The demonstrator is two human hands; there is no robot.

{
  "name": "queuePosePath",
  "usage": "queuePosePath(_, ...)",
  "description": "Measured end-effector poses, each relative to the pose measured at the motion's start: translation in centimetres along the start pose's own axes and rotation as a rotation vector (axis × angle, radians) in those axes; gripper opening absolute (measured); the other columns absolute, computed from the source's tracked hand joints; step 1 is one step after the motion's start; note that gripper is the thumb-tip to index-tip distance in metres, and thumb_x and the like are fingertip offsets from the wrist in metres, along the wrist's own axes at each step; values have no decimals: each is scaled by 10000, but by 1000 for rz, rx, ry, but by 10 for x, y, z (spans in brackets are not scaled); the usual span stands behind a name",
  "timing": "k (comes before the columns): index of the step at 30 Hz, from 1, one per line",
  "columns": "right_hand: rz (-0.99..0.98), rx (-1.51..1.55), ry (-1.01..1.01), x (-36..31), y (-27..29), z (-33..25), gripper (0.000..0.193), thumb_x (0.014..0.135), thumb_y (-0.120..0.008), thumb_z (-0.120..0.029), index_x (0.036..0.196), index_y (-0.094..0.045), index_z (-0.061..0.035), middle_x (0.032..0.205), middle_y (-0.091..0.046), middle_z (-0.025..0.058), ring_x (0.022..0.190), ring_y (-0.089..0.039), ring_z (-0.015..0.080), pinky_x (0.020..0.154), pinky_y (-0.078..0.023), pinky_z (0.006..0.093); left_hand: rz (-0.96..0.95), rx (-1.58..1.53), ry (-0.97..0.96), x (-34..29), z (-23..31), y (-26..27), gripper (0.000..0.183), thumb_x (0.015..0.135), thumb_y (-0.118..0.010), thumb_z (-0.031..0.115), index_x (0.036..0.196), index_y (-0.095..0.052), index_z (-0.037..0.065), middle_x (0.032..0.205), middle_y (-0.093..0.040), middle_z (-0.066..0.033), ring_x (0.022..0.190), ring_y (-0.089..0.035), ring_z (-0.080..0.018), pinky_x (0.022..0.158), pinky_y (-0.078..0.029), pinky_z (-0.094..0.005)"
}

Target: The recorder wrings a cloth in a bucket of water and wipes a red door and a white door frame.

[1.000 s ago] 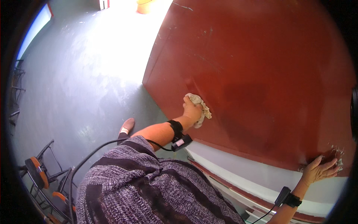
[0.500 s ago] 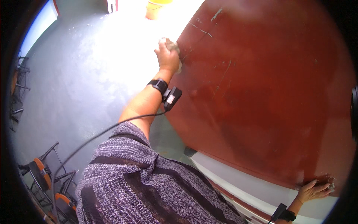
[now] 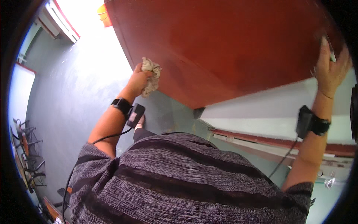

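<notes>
My left hand [image 3: 141, 80] is closed on a crumpled off-white cloth [image 3: 150, 77], which hangs beside the left edge of a large red-brown panel [image 3: 223, 48]. The cloth overlaps that edge in view; whether it touches the panel I cannot tell. At the panel's far right, my right hand [image 3: 331, 71] has its thumb and fingers apart and lies over the surface. A small pale patch shows between thumb and fingers, too blurred to name.
White siding [image 3: 261, 112] runs below the panel's near edge. Beyond the left edge, an orange bucket [image 3: 104, 15] stands on the grey floor [image 3: 71, 97]. Dark-framed chairs [image 3: 31, 149] are at the far left. A cable [image 3: 69, 186] trails from my left wrist.
My left hand and the cloth have come nearer and to the left. My right hand has moved up along the panel's right side. The whole view has turned rightward.
</notes>
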State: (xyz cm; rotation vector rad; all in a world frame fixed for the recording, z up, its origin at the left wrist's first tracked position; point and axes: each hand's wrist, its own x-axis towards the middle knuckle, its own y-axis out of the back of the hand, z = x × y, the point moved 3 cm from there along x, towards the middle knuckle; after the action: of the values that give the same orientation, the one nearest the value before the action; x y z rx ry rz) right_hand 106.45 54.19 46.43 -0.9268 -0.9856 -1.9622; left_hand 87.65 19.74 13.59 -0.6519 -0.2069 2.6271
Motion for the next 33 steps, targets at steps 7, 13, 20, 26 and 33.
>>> queuePosePath(7,-1002,1699,-862,-154,-94,-222,701,862,-570,-273,1407,-190,-50,1393,-331,152,1160,-442,229,946,-384,355,-179,-156,-76,-23,-2,-81,530,798,-472,5,1300,-323,86,1125,-528,-118,963,-565,-235,772,-509,-341)
queuePosePath(13,-1124,2035,-1021,-210,-87,-313,687,859,-554,-386,1366,-223,-61,1269,-449,145,1160,-450,240,946,-385,352,-472,-596,177,-57,-53,-85,542,865,-502,230,1362,-299,156,1285,-442,-42,1188,-403,-198,991,-325,-365)
queuePosePath(20,-993,1873,-1338,-227,-114,-258,350,816,-521,-70,1164,-509,-38,1028,-590,75,917,-582,174,803,-488,322,-418,-6,106,-65,-62,-35,631,836,-566,296,1387,-299,146,1346,-399,-104,1159,-419,-227,913,-385,-370)
queuePosePath(26,-155,717,-125,-85,-81,-101,448,717,-657,-107,1145,-540,-52,1034,-570,127,929,-556,247,782,-464,345,154,-35,68,-61,-109,84,479,818,-562,308,1256,-467,140,1083,-574,-19,945,-514,-125,767,-392,-281)
queuePosePath(33,-146,243,211,-113,-133,-62,658,600,-757,-186,1207,-502,-211,920,-550,86,817,-547,266,687,-454,382,365,-13,303,-91,-207,110,414,813,-575,289,1193,-497,145,1004,-583,-3,843,-535,-106,705,-407,-271)
